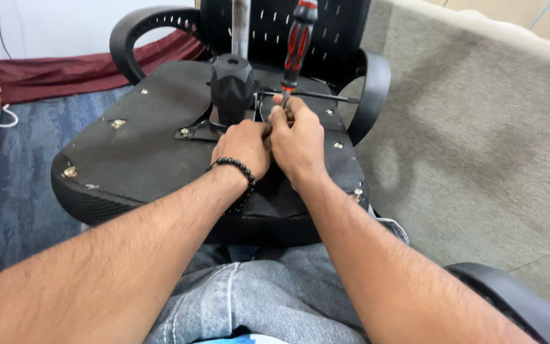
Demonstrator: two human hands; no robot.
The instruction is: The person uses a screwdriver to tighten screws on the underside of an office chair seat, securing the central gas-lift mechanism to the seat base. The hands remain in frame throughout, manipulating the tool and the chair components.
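Head view showed a black office chair turned upside down, its flat black seat underside [154, 146] filling the middle of the frame and facing up, with the perforated black plastic backrest [332, 32] at twelve o'clock and curved black armrests [138, 28] at eleven and one o'clock. A beige carpeted surface [479, 140] lay at three o'clock, blue carpet floor [7, 191] at nine o'clock, and a dark red cloth [65, 70] at ten o'clock. The person's grey denim trousers [256, 293] sat at six o'clock, just under the seat edge. A chunky black plastic column cover [232, 86] stood upright on the seat's metal plate, a silver metal post [241, 25] rising from it. Both forearms reached in from six o'clock. The left hand [243, 146], a black beaded bracelet [240, 175] on its wrist, pressed against the right hand [297, 137] just beside the column cover; its fingers were curled, what they gripped hidden. The right hand's fingers were closed around the shaft of a red-and-black-handled screwdriver [297, 41], held nearly upright, tip down at the plate, touching a thin black lever rod [326, 95].
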